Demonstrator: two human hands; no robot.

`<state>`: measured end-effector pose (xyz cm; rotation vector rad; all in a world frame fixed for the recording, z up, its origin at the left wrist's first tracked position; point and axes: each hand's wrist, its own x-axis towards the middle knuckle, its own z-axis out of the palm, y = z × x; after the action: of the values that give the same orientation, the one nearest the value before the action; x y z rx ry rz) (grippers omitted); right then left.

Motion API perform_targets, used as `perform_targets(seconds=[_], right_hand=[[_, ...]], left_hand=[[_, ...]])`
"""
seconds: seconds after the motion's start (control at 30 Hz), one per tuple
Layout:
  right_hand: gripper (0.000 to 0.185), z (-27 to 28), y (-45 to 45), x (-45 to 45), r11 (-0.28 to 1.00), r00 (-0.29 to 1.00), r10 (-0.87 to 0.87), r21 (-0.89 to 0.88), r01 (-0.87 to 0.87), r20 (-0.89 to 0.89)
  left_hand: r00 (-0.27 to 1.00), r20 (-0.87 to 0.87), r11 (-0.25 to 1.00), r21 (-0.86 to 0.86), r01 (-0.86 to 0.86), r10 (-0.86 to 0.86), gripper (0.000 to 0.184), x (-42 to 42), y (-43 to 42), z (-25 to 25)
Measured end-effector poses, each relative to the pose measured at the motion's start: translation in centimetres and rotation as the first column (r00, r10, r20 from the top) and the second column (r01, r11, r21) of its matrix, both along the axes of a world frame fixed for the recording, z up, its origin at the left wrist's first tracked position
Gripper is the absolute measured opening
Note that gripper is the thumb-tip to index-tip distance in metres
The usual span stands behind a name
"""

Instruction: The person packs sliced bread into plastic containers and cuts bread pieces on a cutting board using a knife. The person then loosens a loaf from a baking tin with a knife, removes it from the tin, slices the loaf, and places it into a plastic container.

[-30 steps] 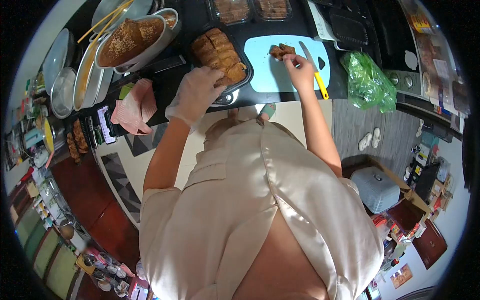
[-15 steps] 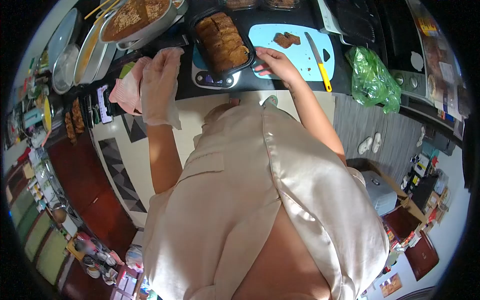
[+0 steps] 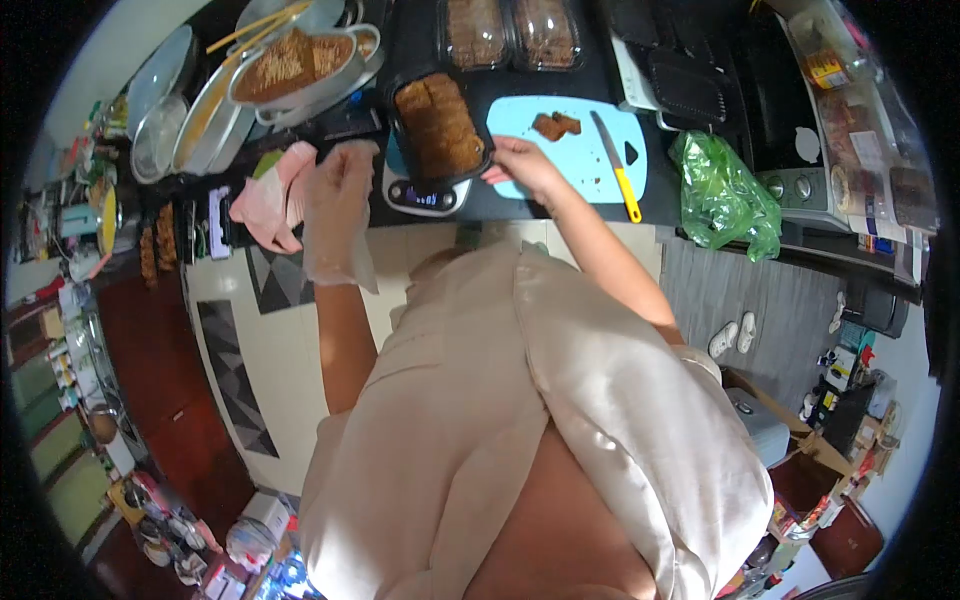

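My right hand (image 3: 522,165) is bare, its fingertips closed on the right rim of a black plastic tray (image 3: 488,160). Slices of brown, crusty cake (image 3: 440,125) fill the tray, which rests on a digital kitchen scale (image 3: 428,197) with a lit display. My left hand (image 3: 338,200) wears a loose, clear plastic glove and hovers left of the scale, apart from the tray. Its fingers are bent away and blurred by the glove. Beside it lies a pink cloth (image 3: 275,205). Right of the tray, a light blue cutting board (image 3: 510,110) bears cake pieces (image 3: 555,125) and a yellow-handled knife (image 3: 617,165).
Two lidded clear boxes (image 3: 510,35) stand behind the tray. Metal pans (image 3: 300,85) with cake and wooden sticks (image 3: 258,27) crowd the left. A green plastic bag (image 3: 715,190) hangs over the counter's front edge, near stacked black trays (image 3: 685,85) and an oven (image 3: 810,190).
The view has shifted, showing more of the counter's back. My right hand stays at the tray's right rim, and my gloved left hand remains beside the scale.
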<state>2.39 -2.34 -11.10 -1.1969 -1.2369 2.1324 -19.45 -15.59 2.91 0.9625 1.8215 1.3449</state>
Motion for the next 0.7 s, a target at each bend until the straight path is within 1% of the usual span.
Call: perform_targets(seconds=[0.07,0.13,0.17,0.2,0.27,0.33,0.4,0.43,0.47,0.53,0.6,0.63,0.67,0.7], right_hand=[[0.036,-0.5,0.0,-0.4,0.997,0.998,-0.011,-0.071,0.007,-0.060],[0.035,-0.7,-0.3,-0.8,0.999,0.998,-0.040,-0.018,0.039,-0.051],[0.036,-0.9,-0.5,-0.8,0.998,0.994,-0.058,-0.023,0.056,-0.090],[0.036,-0.5,-0.7,-0.7,0.998,0.994,-0.066,-0.023,0.064,-0.092],[0.038,0.3,-1.1,0.0,0.993,0.987,-0.116,-0.018,0.115,-0.110],[0.040,1.7,-1.2,1.3,0.993,0.987,-0.117,-0.026,0.115,-0.109],[0.040,2.2,-1.0,2.7,0.989,0.967,-0.149,-0.039,0.144,-0.205],[0.041,2.3,-0.7,3.6,0.987,0.964,-0.162,-0.047,0.156,-0.210],[0.042,2.2,-0.2,4.5,0.982,0.963,-0.191,-0.046,0.186,-0.192],[0.038,5.2,0.8,5.2,0.953,0.925,-0.301,-0.047,0.298,-0.234],[0.033,4.9,3.9,6.9,0.941,0.913,-0.330,-0.004,0.339,-0.240],[0.032,4.8,5.6,7.2,0.907,0.888,-0.409,0.011,0.420,-0.210],[0.038,7.2,6.8,7.0,0.900,0.900,-0.414,0.084,0.427,-0.136],[0.041,6.9,8.3,7.1,0.887,0.893,-0.431,0.123,0.446,-0.130]], left_hand=[[0.999,-0.002,0.999,0.020,0.035,-0.035,0.022,0.1,0.6,-0.4],[0.997,0.067,0.999,0.007,0.041,-0.041,0.022,0.8,0.8,0.1],[0.995,0.070,0.997,0.028,0.066,-0.068,0.021,0.3,1.0,-0.7],[0.995,0.068,0.997,0.028,0.074,-0.076,0.021,0.3,1.3,-0.5],[0.997,0.008,0.996,-0.031,0.078,-0.078,0.019,0.2,1.6,-0.1],[0.997,0.033,0.997,-0.024,0.076,-0.075,0.020,-0.4,1.8,-0.5],[0.996,0.062,0.997,-0.023,0.071,-0.070,0.021,-0.6,1.9,-0.4],[0.994,0.098,0.999,-0.026,0.043,-0.041,0.021,-0.4,2.1,0.0],[0.991,0.134,0.999,-0.028,0.015,-0.011,0.021,-0.4,2.3,0.2],[0.988,0.154,0.999,-0.025,0.027,-0.023,0.022,-0.6,2.8,0.0],[0.984,0.172,0.999,-0.023,0.043,-0.038,0.023,-0.5,3.3,0.3],[0.990,0.132,0.998,-0.044,0.044,-0.038,0.023,0.0,3.5,0.9],[0.995,0.092,0.997,-0.063,0.044,-0.038,0.023,0.3,3.8,1.2],[0.995,0.091,0.997,-0.062,0.047,-0.041,0.023,0.2,4.1,1.0]])
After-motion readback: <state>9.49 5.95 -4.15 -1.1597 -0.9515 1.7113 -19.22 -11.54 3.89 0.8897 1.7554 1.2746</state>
